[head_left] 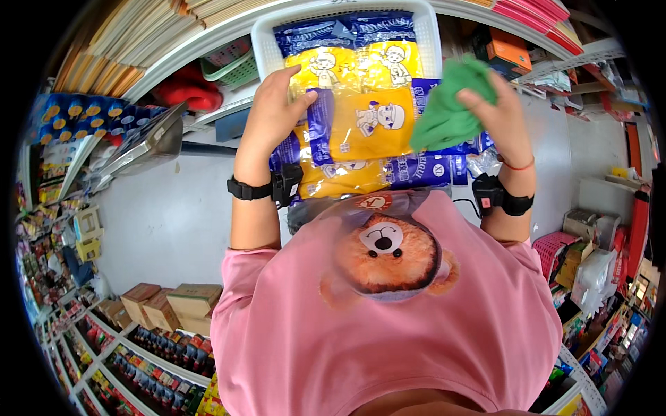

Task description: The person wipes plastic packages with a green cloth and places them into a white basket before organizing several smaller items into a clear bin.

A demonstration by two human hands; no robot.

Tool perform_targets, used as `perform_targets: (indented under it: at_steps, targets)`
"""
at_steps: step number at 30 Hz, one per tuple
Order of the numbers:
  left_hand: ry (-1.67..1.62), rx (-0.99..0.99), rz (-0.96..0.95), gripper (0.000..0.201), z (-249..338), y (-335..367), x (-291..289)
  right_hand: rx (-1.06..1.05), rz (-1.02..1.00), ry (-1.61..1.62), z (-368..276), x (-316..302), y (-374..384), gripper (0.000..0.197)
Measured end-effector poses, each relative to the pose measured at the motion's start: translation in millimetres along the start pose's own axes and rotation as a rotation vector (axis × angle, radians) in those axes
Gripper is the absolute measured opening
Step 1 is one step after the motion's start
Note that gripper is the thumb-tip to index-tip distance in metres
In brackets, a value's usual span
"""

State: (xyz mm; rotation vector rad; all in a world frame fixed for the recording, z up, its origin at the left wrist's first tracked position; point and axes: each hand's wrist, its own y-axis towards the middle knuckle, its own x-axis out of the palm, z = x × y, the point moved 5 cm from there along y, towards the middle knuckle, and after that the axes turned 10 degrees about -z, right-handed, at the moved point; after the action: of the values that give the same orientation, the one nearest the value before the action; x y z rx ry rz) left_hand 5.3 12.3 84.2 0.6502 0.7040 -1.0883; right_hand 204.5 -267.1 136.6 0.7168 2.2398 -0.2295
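The flat, glossy yellow-and-blue plastic packet point(354, 135) with a cartoon figure lies across the middle of my view, on top of similar packets point(392, 62), some of them in a white plastic basket point(261, 52). Starting from the left, I see the bare left hand point(272, 107) open, thumb and forefinger parted, the thumb against the packet's left edge. I would press that thumb flat so the slick film can't slide. On the right, the bare right hand point(503, 114) grips a crumpled green cloth point(444, 114), thumb on top; it overlaps the packet's right end, though I can't tell whether it touches. I judge the step to be wiping: I'd flatten the cloth and stroke lightly away from the braced edge.
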Motion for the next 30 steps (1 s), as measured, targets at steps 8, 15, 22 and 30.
perform_targets:
  at_steps: [8,15,22,30]
  targets:
    - [0.31,-0.042,-0.114,0.043,1,-28,26,-0.218,-0.382,-0.128,-24,95,22,0.067]
    - [-0.493,-0.203,-0.063,0.019,-11,-14,33,-0.485,-0.61,0.076,-55,142,28,0.041]
    - [-0.599,-0.268,-0.022,0.018,-32,-11,37,0.105,-0.389,-0.027,36,61,25,0.032]
    - [-0.888,-0.178,-0.079,0.019,-17,-7,34,0.286,-0.367,0.067,95,30,18,0.03]
